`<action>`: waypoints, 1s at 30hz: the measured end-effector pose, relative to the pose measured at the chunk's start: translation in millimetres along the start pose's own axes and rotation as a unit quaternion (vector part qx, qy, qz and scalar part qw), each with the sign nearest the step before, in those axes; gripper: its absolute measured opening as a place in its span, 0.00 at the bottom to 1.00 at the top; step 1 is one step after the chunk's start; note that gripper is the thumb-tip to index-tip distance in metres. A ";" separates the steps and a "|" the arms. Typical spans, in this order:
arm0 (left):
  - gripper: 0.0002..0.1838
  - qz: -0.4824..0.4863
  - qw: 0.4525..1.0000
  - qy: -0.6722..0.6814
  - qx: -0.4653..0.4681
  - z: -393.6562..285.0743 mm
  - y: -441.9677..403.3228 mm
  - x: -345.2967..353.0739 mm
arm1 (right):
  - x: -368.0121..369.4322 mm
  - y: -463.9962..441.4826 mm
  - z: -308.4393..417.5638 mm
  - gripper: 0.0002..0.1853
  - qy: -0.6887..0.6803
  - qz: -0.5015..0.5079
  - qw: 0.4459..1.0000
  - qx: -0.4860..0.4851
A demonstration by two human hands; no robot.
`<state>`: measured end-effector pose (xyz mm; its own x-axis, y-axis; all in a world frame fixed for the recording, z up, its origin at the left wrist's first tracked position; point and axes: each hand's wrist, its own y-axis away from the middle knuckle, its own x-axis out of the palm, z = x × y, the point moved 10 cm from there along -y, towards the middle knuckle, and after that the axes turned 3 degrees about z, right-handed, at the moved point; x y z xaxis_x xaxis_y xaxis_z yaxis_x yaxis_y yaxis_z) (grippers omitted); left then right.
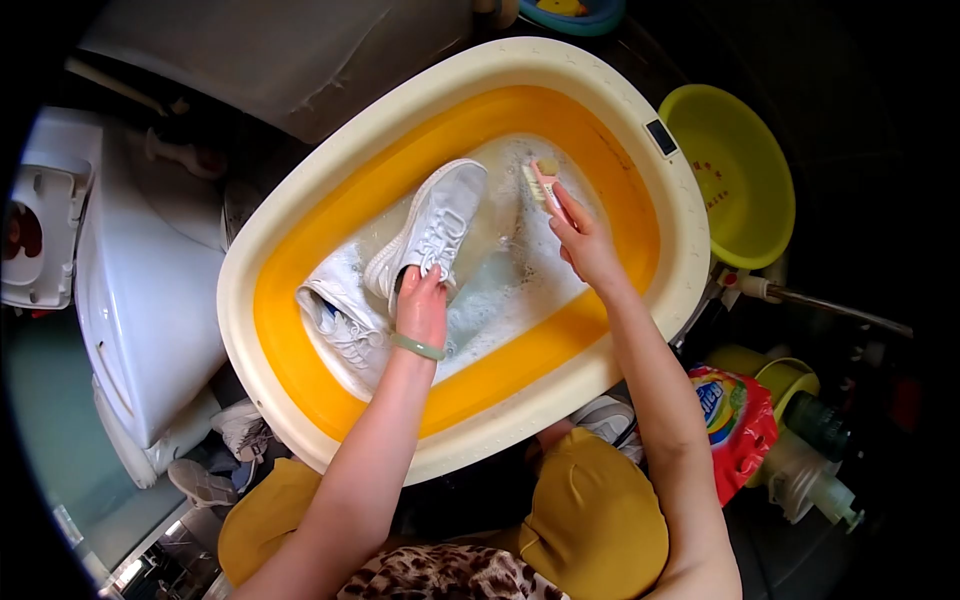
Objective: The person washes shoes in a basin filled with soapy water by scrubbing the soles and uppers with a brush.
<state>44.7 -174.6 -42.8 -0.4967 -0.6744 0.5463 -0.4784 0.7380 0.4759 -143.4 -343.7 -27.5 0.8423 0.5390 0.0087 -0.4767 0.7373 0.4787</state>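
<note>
A white lace-up sneaker is held by my left hand, which grips it at the ankle opening, some fingers inside and some over the tongue. My right hand is closed round the handle of a pink scrub brush with pale bristles, to the right of the sneaker and apart from it. Both are over soapy water in a yellow and cream tub. A second white sneaker lies in the tub's left part, partly in suds.
A lime green basin stands right of the tub. Below it are a red detergent bag and several bottles. Other shoes lie at the lower left, beside a white toilet. A blue basin shows at the top.
</note>
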 end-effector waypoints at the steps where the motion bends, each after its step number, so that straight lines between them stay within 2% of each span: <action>1: 0.17 0.004 1.000 -0.009 -0.018 -4.2 8.2 10.1 | -0.8 -0.1 -0.1 0.26 -0.007 -0.001 1.000 -0.004; 3: 0.12 -0.092 0.974 -0.161 -0.133 -10.1 32.0 1.9 | -0.9 -0.6 -0.1 0.26 -0.012 0.000 1.000 -0.004; 4: 0.10 -0.110 0.957 -0.238 -0.126 -22.2 31.3 -6.8 | 0.1 -1.5 1.0 0.26 -0.012 0.002 1.000 -0.005; 5: 0.10 -0.112 0.956 -0.241 -0.122 -31.3 27.1 -10.6 | 1.2 -1.6 2.7 0.26 -0.016 0.004 1.000 -0.008; 7: 0.14 -0.123 0.916 -0.380 0.026 -80.9 6.9 -8.8 | 0.9 -0.4 4.5 0.26 -0.032 0.001 0.999 -0.006; 8: 0.14 -0.124 0.916 -0.381 0.026 -86.9 -7.7 -16.3 | 0.9 0.4 4.6 0.26 -0.033 0.003 0.999 -0.007; 9: 0.19 -0.084 0.814 -0.562 0.120 -105.6 -26.8 -5.1 | 0.5 0.8 4.4 0.26 -0.029 0.003 1.000 -0.007; 11: 0.25 -0.039 0.666 -0.715 0.209 -110.6 -55.8 7.3 | 1.0 2.6 6.6 0.26 -0.027 0.002 1.000 -0.008; 13: 0.30 0.027 0.713 -0.700 0.031 -74.4 -94.7 -23.5 | 4.1 7.2 10.7 0.26 -0.014 0.010 1.000 0.005; 14: 0.34 0.060 0.738 -0.672 -0.002 -62.6 -108.9 -37.5 | 4.1 6.1 9.7 0.26 -0.015 0.009 1.000 0.006; 15: 0.34 0.061 0.738 -0.672 -0.004 -63.8 -113.5 -33.8 | 5.6 5.8 9.0 0.26 -0.015 0.014 1.000 0.002; 18: 0.32 0.088 0.726 -0.667 -0.142 -58.0 -96.1 -16.8 | 7.7 5.8 4.5 0.26 -0.011 0.022 1.000 -0.002; 19: 0.28 0.092 0.661 -0.738 -0.104 -65.4 -85.9 1.7 | 7.8 4.3 6.0 0.27 -0.010 0.021 1.000 -0.006; 21: 0.19 0.044 0.576 -0.816 0.037 -77.2 -65.1 28.5 | 7.1 4.9 8.5 0.27 -0.025 0.021 0.999 0.001; 22: 0.19 0.045 0.574 -0.817 0.037 -70.8 -53.1 31.3 | 5.1 6.3 7.2 0.27 -0.042 0.018 0.999 0.011; 24: 0.15 -0.011 0.519 -0.820 0.239 -87.4 -13.4 60.2 | 2.6 6.1 5.0 0.27 -0.047 0.014 0.999 0.007; 28: 0.17 -0.022 0.502 -0.837 0.219 -73.6 24.7 63.0 | 3.6 2.5 4.9 0.27 -0.053 0.011 0.998 -0.019; 30: 0.22 0.084 0.496 -0.850 0.157 -45.9 27.8 60.8 | 3.1 5.9 11.5 0.27 -0.051 0.008 0.999 -0.011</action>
<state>34.4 -193.9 35.3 -0.3150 0.1525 -0.9368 -0.2833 0.9269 0.2461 -140.7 -342.4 -14.6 0.8556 0.5066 0.1067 -0.4944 0.7385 0.4584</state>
